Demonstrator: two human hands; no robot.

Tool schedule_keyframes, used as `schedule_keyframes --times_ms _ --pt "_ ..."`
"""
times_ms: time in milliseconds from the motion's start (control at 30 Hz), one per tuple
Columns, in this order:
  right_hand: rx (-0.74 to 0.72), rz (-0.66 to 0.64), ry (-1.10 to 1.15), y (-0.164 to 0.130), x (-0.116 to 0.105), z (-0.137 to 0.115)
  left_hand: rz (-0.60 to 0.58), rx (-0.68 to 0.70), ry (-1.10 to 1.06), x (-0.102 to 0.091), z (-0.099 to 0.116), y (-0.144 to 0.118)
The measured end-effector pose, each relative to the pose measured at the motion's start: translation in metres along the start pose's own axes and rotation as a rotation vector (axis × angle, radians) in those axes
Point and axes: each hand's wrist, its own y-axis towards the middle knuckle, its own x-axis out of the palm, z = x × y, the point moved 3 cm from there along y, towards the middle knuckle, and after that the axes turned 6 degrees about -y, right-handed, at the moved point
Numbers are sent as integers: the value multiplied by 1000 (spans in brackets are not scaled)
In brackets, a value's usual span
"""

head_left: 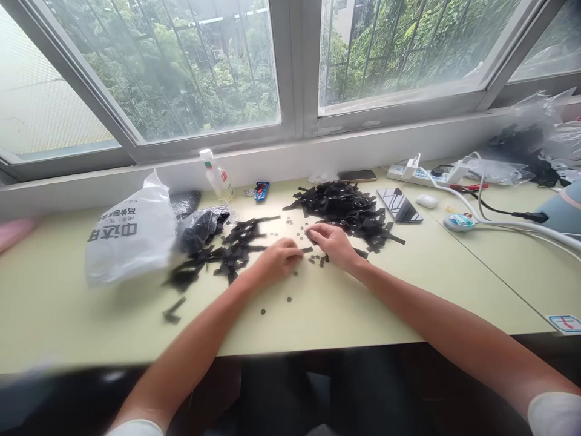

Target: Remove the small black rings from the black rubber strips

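My left hand is closed, with a short black strip pinched at its fingertips. Just to its right, my right hand pinches a small dark round disc between thumb and fingers. Several loose dark discs lie on the table below the right hand, and others are scattered between and in front of the hands. Behind the right hand rises a large heap of black strips. A looser spread of black strips lies left of my left hand.
A white printed plastic bag stands at left, beside a clear bag of black material. Along the back are a bottle and a blue wrapper. A phone, white mouse and power strip lie at right.
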Motion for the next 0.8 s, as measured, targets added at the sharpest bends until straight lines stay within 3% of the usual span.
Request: schedule_keyframes --times_ms 233,433,600,700,800 --pt "-20 -43 -52 -2 0 -3 -23 -18 33 -5 -2 0" --pt "-16 -82 -73 -3 2 -5 46 -138 -222 -4 -3 2" --pt "-120 -158 -77 -5 5 -10 283 -371 -557 -11 -10 3" --pt "-133 -165 -121 -7 7 -9 410 -418 -767 -12 -12 3" --pt "-129 -139 -153 -9 9 -8 435 -431 -826 -9 -12 3"
